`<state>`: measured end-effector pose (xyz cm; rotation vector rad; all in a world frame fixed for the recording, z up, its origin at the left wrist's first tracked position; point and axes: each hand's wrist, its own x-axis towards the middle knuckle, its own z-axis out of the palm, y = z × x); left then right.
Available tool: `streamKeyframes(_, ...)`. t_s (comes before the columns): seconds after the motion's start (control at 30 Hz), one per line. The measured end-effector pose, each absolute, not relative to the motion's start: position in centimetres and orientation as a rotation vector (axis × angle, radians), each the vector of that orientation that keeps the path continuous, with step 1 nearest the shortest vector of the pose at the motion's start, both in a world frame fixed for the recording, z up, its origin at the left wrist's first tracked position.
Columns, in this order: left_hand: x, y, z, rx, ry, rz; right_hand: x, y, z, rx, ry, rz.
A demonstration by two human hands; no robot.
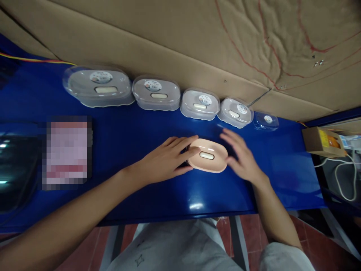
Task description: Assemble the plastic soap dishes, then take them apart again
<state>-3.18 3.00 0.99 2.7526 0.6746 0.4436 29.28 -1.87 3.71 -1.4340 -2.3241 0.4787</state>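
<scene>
Tan cardboard sheets [158, 26] stand behind a glossy blue table [124, 131]. Along their foot runs a row of lidded clear plastic containers [100, 86]; the four toward the left carry round stickers and cream oblong inserts on their lids. Their bodies look greyish and hazy, so I cannot tell whether anything is inside. At the row's right end sits a low clear plastic piece [266, 120] with a round sticker, blue showing through it.

An open cardboard box [320, 142] at the table's right end holds a yellow-and-orange item [331, 140].

The left hand [166, 160] spreads its fingers over the left end of a peach oval lid [217, 156], touching it. The right hand [244, 160] is at the opposite end, thumb and fingers parted; thumb contact is unclear. The lid lies near the table's front edge, a white oblong insert [207, 155] at its centre.
</scene>
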Motion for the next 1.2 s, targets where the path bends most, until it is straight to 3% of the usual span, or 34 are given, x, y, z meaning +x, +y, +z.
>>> streamKeyframes(0.13, -3.2, 3.0, 1.4, 2.764, 0.705, 0.405, 35.3, 0.0, 3.3, -1.917, -1.87, 0.025)
streamKeyframes(0.3, -3.2, 2.9, 1.5, 2.772, 0.708, 0.414, 39.6, 0.5, 2.8, -2.285, -1.75, -0.014)
streamKeyframes(0.5, -3.2, 3.0, 1.4, 2.8, 0.712, 0.403, 40.0, -0.6, 3.7, -2.2, -1.841, 0.006)
streamKeyframes(0.73, -3.2, 3.0, 1.1, 2.729, 0.695, 0.463, 41.3, -1.4, 4.4, -2.167, -1.853, 0.412)
streamKeyframes(0.9, -2.9, 2.9, 0.8, 2.51, 0.757, 0.472, 35.4, -3.3, 6.9, -1.828, -2.099, 0.741)
streamKeyframes(1.2, -2.6, 2.8, -0.1, 2.456, 0.757, 0.521, 26.2, -3.9, 4.3, -1.447, -2.502, 0.42)
